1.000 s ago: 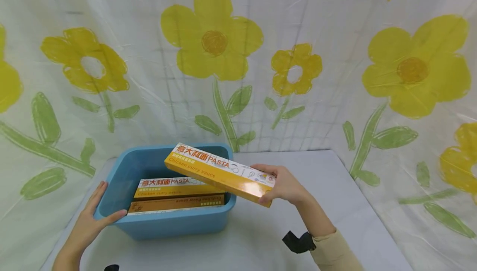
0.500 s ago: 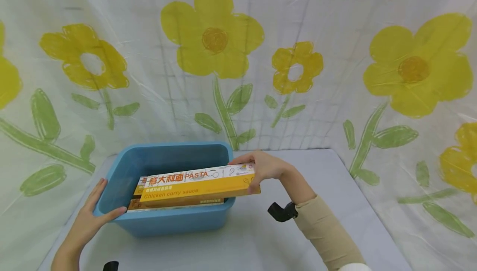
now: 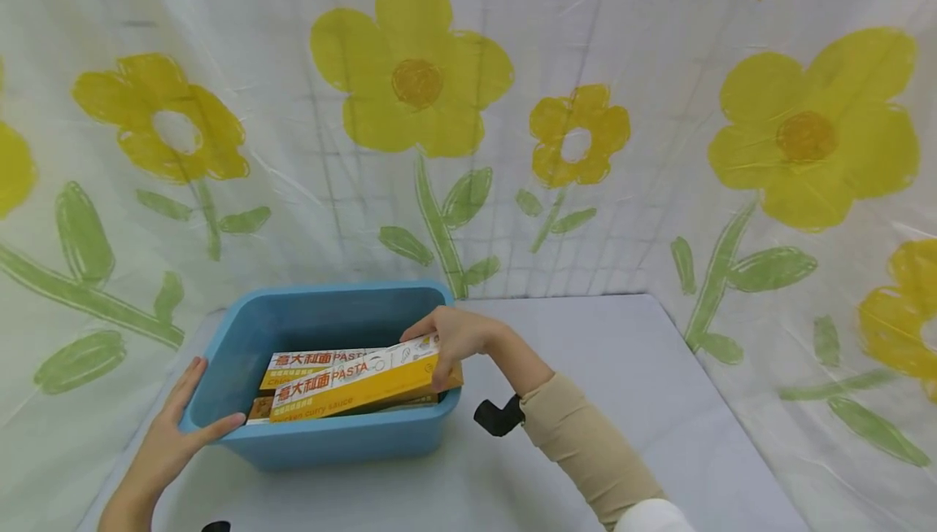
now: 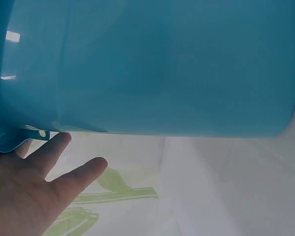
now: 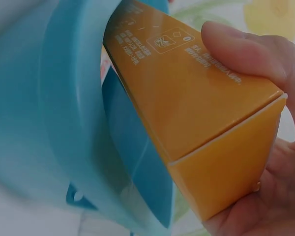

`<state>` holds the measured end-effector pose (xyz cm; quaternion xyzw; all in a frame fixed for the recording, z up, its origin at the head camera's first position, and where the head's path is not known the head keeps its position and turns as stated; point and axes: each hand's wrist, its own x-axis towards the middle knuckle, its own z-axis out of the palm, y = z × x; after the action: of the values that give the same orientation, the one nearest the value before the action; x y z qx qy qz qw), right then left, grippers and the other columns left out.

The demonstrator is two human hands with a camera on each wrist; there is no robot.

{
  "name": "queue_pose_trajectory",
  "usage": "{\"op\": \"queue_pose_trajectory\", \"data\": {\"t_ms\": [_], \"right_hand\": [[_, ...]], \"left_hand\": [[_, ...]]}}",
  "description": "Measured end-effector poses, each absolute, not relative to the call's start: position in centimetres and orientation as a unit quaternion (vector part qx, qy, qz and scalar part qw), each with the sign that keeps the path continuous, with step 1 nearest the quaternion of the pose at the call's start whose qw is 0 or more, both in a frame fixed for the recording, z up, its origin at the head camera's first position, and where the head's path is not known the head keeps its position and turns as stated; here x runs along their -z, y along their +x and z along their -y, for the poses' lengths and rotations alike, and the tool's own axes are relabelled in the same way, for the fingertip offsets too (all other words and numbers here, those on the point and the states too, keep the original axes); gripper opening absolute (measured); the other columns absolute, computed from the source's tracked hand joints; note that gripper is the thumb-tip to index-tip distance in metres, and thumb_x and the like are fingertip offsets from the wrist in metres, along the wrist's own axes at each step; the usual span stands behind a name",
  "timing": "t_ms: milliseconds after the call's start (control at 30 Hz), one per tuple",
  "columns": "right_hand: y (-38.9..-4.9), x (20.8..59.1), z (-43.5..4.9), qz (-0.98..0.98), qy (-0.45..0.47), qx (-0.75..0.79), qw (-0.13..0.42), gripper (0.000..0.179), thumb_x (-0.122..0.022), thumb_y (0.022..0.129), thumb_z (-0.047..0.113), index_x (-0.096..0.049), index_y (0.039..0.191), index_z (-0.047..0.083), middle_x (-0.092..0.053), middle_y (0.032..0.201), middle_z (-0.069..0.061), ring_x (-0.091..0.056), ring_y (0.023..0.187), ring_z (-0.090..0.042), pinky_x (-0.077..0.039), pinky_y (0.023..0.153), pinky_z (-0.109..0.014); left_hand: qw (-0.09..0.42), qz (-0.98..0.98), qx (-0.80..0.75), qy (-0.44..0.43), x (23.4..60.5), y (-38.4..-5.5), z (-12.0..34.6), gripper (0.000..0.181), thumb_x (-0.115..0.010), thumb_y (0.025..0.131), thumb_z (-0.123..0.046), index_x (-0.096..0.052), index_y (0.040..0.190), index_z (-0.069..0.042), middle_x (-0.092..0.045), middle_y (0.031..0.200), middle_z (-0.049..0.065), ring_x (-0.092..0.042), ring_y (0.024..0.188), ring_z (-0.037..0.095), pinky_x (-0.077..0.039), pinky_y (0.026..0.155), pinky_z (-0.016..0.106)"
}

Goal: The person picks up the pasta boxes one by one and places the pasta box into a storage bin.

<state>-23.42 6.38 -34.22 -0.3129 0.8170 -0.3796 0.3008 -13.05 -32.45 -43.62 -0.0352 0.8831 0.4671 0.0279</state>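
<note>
A blue plastic bin (image 3: 344, 446) stands on the table. My right hand (image 3: 464, 338) grips the right end of a yellow and white pasta box (image 3: 351, 390), labelled Chicken curry sauce. That box slants in the bin, its left end lower by the front wall and its right end up over the right rim. Behind it lies a similar pasta box (image 3: 300, 359), and a brown box (image 3: 261, 408) shows partly beneath. At the front left corner my left hand (image 3: 164, 438) touches the bin, fingers straight and spread along the left rim, thumb on the front rim.
A white cloth covers the table (image 3: 586, 402). Behind it hangs a pale curtain (image 3: 644, 215) printed with yellow flowers. Black wrist mounts (image 3: 499, 416) sit on the forearms.
The right hand has carried the pasta box left and into the bin, turning it so its left end dropped toward the front wall. The left hand has stayed at the rim.
</note>
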Motion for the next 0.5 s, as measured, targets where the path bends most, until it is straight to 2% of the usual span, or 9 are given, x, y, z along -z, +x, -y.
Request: {"op": "queue_pose_trajectory", "data": {"t_ms": [300,500], "right_hand": [[-23.4,33.7,-4.5,-0.820,-0.339,0.350,0.302,0.078,-0.085,0.061,-0.007,-0.057,0.134,0.001,-0.065,0.123,-0.008,-0.058,0.090,-0.009,-0.053,0.077,-0.022],[-23.5,33.2,-3.4,-0.836,-0.362,0.297,0.286,0.076,-0.086,0.062,-0.001,-0.059,0.133,0.003,-0.067,0.118,-0.003,-0.056,0.087,-0.009,-0.052,0.074,-0.019]], "left_hand": [[0.014,-0.884,-0.465,-0.029,43.7,-12.8,32.4,0.100,-0.066,0.092,-0.032,0.013,0.154,-0.020,0.019,0.159,0.017,0.013,0.139,0.054,-0.009,0.094,0.083],[0.018,-0.883,-0.468,-0.031,43.6,-12.9,32.4,0.101,-0.066,0.092,-0.033,0.013,0.154,-0.020,0.020,0.159,0.015,0.014,0.139,0.054,-0.009,0.094,0.083]]}}
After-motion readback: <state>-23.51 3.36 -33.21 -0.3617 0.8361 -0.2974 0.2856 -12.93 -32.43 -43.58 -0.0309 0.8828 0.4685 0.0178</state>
